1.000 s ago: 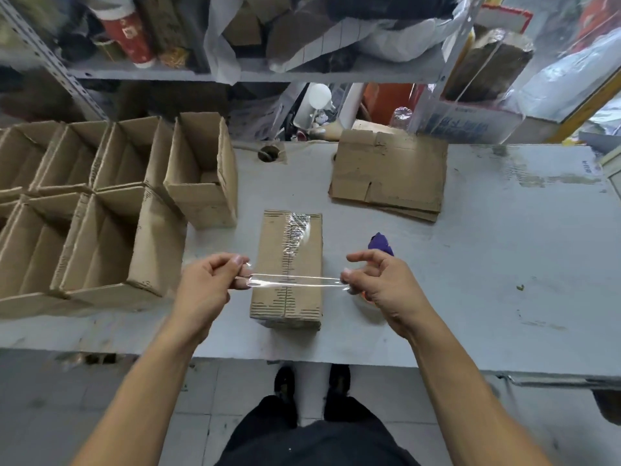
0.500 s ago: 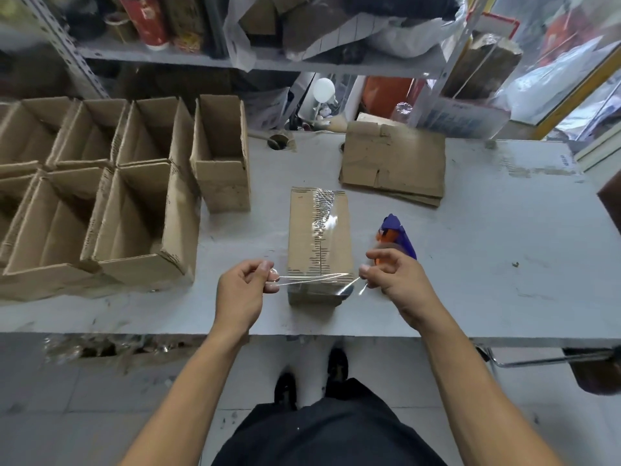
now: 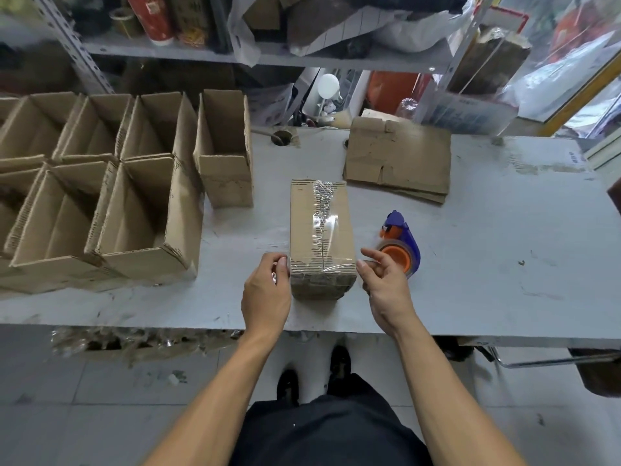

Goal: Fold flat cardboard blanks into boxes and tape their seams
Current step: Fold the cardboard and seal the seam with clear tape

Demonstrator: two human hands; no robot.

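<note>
Left hand and right hand each pinched an end of the clear tape strip, laid across the near end of the closed brown cardboard box between them on the grey worktop. Just beyond the right grip lay the purple-and-orange tape dispenser.

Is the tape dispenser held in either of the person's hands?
No: the tape dispenser rests on the table, beyond the right hand.
</note>
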